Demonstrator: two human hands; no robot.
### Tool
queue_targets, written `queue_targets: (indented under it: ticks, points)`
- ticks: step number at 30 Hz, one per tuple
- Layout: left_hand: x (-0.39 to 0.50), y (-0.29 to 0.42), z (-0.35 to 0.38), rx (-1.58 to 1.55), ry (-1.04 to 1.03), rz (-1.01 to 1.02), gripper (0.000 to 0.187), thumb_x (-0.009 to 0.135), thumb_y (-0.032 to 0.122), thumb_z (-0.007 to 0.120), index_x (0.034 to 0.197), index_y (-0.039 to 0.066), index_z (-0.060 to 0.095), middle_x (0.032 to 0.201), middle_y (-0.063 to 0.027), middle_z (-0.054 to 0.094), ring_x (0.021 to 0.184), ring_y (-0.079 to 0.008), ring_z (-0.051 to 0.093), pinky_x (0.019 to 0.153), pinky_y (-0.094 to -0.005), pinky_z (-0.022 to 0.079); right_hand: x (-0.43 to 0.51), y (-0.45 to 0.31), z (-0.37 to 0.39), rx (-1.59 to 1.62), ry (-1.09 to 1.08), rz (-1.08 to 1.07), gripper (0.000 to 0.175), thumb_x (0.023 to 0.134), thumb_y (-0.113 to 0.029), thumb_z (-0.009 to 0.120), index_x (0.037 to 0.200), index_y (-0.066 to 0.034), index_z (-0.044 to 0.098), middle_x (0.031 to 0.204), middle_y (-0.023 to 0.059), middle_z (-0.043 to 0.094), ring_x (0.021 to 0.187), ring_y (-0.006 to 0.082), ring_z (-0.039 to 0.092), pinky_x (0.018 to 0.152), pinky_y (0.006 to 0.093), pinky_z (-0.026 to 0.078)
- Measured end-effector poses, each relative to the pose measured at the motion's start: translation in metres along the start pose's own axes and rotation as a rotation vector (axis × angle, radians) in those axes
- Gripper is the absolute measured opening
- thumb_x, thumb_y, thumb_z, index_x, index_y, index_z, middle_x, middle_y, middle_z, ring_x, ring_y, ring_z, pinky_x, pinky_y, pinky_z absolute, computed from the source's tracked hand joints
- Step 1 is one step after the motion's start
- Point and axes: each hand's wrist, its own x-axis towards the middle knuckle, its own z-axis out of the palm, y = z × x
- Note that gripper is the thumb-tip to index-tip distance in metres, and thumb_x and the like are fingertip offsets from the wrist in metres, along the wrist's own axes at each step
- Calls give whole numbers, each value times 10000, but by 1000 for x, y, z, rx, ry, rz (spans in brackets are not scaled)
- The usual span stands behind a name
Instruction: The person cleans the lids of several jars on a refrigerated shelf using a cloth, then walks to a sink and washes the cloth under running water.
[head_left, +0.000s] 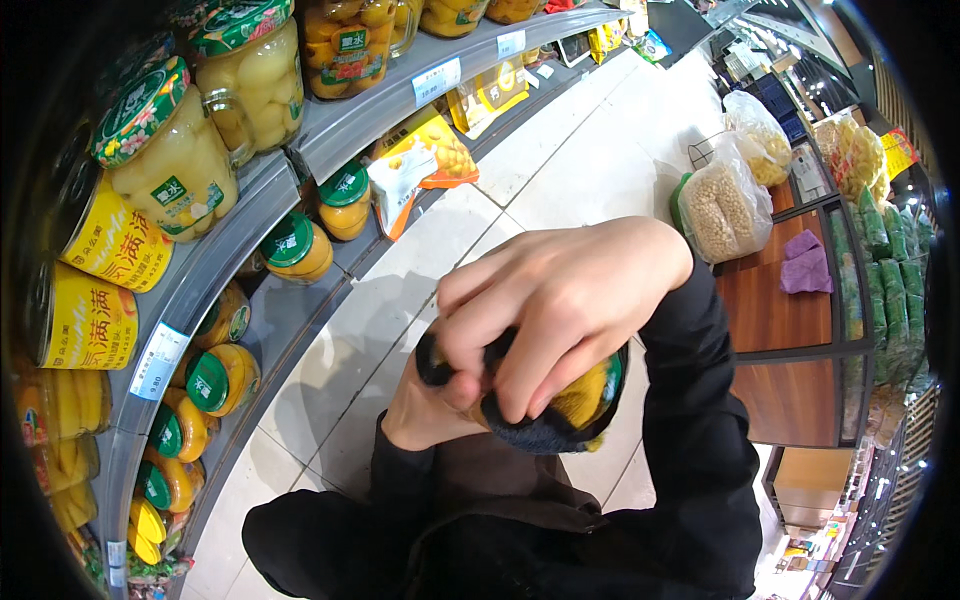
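My right hand (562, 300) arches over the top of a round container (615, 375) in front of my body, its fingers pressing into a dark fuzzy cloth (536, 435). Yellow and a bit of green show between the cloth and the container's dark rim. From below and to the left, my left hand (431, 409) grips the container; most of its fingers are hidden behind my right hand. Whether the yellow belongs to the cloth or the container, I cannot tell.
Curved shelves on the left hold large fruit jars (169, 165), yellow cans (90, 319) and small green-lidded jars (217, 379). Snack bags (424, 154) lie on the bottom shelf. Across the tiled floor (420, 300), a wooden display stand (780, 300) bears a purple cloth (806, 262) and bagged food (724, 199).
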Motion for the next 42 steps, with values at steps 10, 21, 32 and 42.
queue_targets:
  ticks: [10, 21, 32, 42]
  points:
    - [-19, -19, -14, 228, 201, -180, 555, 868, 382, 698, 1291, 46, 567, 1312, -173, 577, 1198, -366, 566, 998, -431, 451, 29, -62, 63, -1235, 82, 333, 268, 721, -200, 652, 963, -93, 689, 883, 4, 504, 1070, 177, 568, 732, 297, 393]
    - [-1, -29, -6, 77, 143, -173, 1197, 603, 292, 909, 1533, 66, 190, 1287, -196, 595, 1118, -363, 618, 963, -417, 487, -44, -29, 107, -1286, 552, 169, 230, 690, -205, 722, 868, -348, 691, 1029, -132, 610, 1003, 215, 620, 694, 330, 368]
    - [-111, -88, -28, -85, 488, -472, 1244, 510, 351, 969, 1475, 14, 260, 1385, -111, 464, 1280, -228, 484, 1083, -395, 418, -71, 102, 198, 545, 1372, 495, 176, 952, -58, 583, 1118, -9, 553, 855, 51, 603, 799, 131, 580, 769, 267, 466]
    - [-237, -73, -108, -962, 842, -272, 1187, 547, 468, 927, 1498, 95, 324, 1461, -163, 417, 1327, -310, 451, 1051, -550, 435, 44, 203, 199, 605, 877, 572, 368, 818, 13, 682, 1177, -27, 615, 1080, 32, 597, 1023, 115, 535, 911, 262, 443]
